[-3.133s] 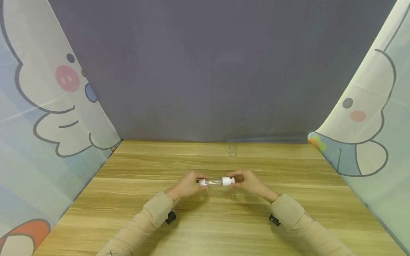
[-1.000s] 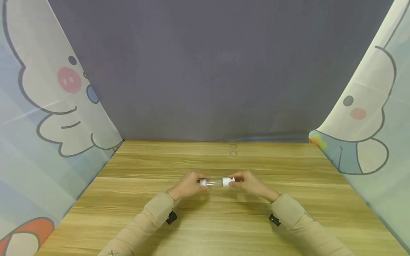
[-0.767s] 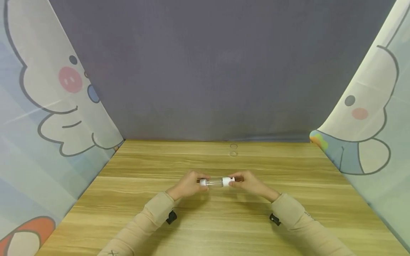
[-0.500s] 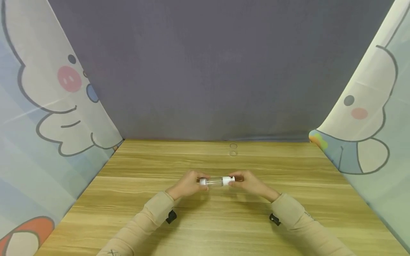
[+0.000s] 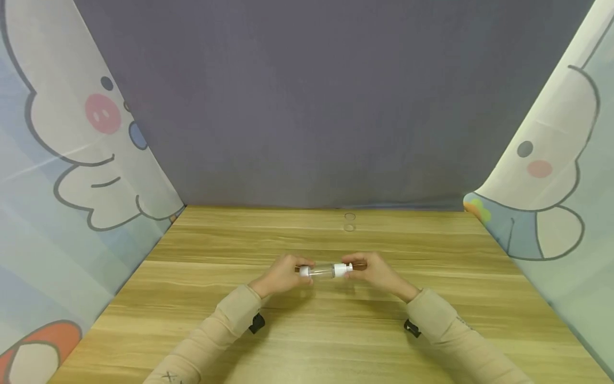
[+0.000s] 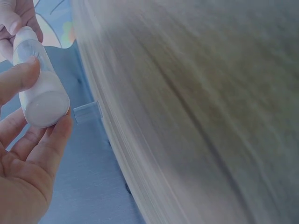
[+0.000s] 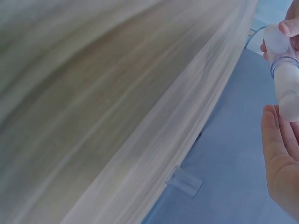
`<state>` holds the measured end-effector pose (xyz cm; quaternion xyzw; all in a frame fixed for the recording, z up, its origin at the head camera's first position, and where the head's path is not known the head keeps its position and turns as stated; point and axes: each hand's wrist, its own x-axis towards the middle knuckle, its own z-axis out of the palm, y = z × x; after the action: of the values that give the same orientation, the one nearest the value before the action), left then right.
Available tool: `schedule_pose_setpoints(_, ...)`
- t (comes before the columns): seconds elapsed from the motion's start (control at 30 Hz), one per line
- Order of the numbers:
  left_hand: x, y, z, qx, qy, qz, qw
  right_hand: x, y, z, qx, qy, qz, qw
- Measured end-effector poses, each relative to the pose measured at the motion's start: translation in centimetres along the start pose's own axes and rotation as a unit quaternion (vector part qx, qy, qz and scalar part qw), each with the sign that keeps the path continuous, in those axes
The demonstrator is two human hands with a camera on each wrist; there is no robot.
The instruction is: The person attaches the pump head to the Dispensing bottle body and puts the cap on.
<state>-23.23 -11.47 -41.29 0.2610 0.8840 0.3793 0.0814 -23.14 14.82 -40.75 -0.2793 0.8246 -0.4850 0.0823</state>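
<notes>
Over the middle of the wooden table [image 5: 331, 341], a clear bottle [image 5: 321, 272] was held sideways. The left hand [image 5: 282, 274] pinched its white base between thumb and fingers; the right hand [image 5: 376, 273] gripped its pump end, though the thumb showed poorly. Near the far edge stood a clear cylinder [image 5: 349, 228].

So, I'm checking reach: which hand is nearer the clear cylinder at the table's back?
Right. The right hand is in front of the clear cylinder, slightly right; the left hand is also in front, but farther to the left.
</notes>
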Motion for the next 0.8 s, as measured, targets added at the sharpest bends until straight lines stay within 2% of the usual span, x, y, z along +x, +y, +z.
schedule_pose_setpoints(0.5, -0.05, -0.02, -0.02, 0.008, 0.002, 0.003, 1.0, 0.13, -0.08, 0.16, -0.042, -0.004, 0.0, 0.9991)
schedule_pose_setpoints(0.8, 0.13, -0.34, 0.18, 0.01, 0.002, 0.015, 0.9998, 0.15, -0.2, 0.22, -0.045, 0.002, 0.006, 0.999)
